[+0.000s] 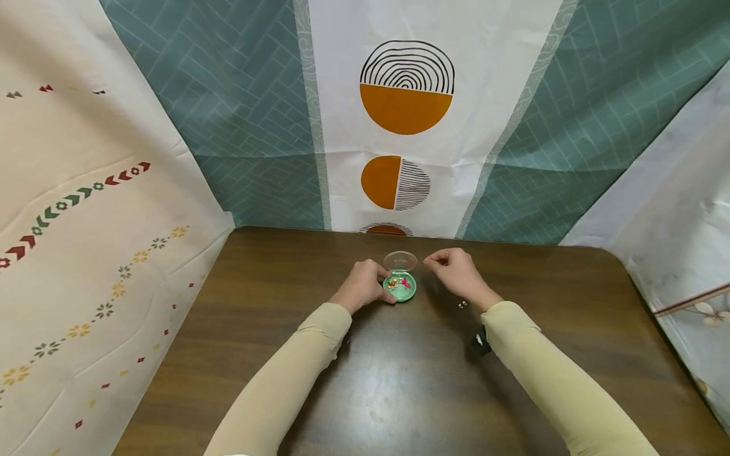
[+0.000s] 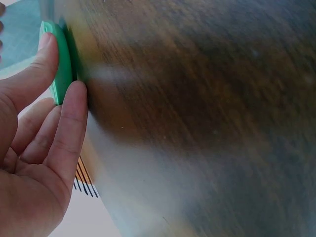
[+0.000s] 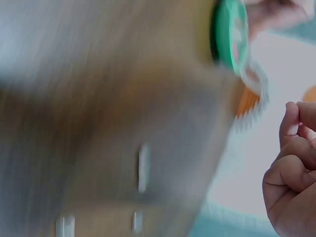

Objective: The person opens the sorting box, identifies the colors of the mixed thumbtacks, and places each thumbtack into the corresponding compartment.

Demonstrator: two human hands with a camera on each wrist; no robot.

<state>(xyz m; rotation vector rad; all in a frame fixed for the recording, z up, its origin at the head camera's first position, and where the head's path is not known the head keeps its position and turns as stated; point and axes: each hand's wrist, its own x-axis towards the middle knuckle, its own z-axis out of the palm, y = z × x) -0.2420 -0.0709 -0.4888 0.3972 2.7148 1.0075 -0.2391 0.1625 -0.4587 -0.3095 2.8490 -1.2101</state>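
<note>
A small round green case lies on the table with its clear lid raised at the back. Inside it are tiny pieces in pink and orange-gold. My left hand grips the case's left side; in the left wrist view the thumb presses on the green rim and fingers touch the side. To the right of the case, my right hand hovers with thumb and forefinger tips together and the other fingers curled. No piece shows between those tips.
A few tiny pale pieces lie on the brown wooden table below my right hand. They appear blurred in the right wrist view. Patterned cloth hangs behind the table's far edge, with more cloth at both sides.
</note>
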